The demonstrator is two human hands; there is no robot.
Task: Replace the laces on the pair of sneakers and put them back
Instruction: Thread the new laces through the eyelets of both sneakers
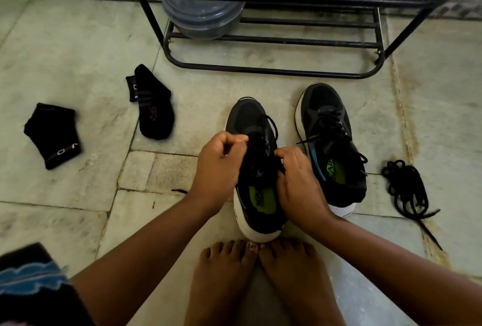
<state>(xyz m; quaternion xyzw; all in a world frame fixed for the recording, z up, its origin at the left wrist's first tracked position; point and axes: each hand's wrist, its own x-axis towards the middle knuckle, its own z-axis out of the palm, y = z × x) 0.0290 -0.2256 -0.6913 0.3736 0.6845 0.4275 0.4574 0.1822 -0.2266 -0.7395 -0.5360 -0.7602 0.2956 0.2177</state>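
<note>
Near sneaker (254, 169) stands on the floor (78, 51), toe pointing away, long axis straight ahead between both hands. Left hand (219, 161) pinches a lace (271, 127) end at the eyelets; right hand (297, 182) curls on the tongue side, probably pinching the other end, partly hidden. Second sneaker (331, 143) sits just right, laced. Spare laces (407, 187) lie further right, nearer the right hand. Rack (273, 70) stands beyond.
</note>
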